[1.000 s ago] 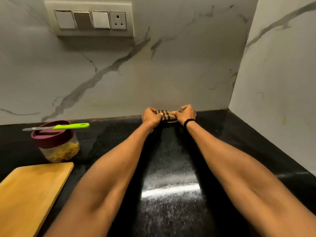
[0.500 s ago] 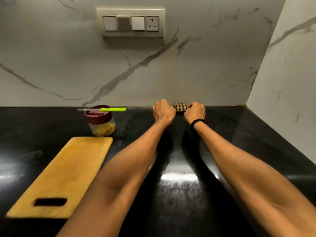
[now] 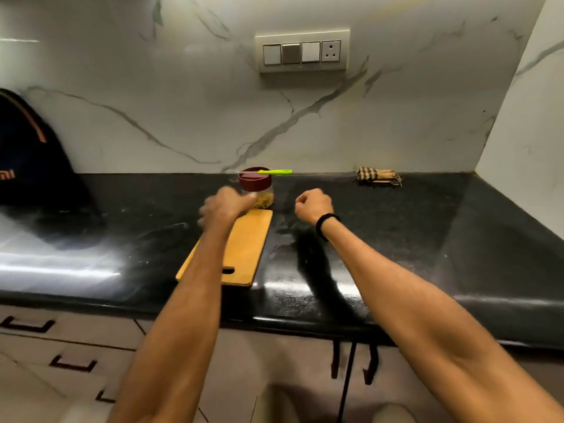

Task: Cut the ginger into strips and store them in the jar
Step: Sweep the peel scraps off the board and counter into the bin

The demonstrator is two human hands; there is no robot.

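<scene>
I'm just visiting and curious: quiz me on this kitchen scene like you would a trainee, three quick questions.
1. True or false: the green-handled knife lies across the lid of the jar.
2. Where is the checked cloth? A) in a hand B) on the counter by the back wall C) on the jar
3. Fill in: the black wristband is on the ___ wrist.
Key: 1 true; 2 B; 3 right.

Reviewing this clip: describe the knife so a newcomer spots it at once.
On the black countertop, below the wall switch panel, a clear jar with a maroon lid stands just past the wooden cutting board. The knife lies flat across that lid. Its lime-green handle is the only bright green thing there.
</scene>
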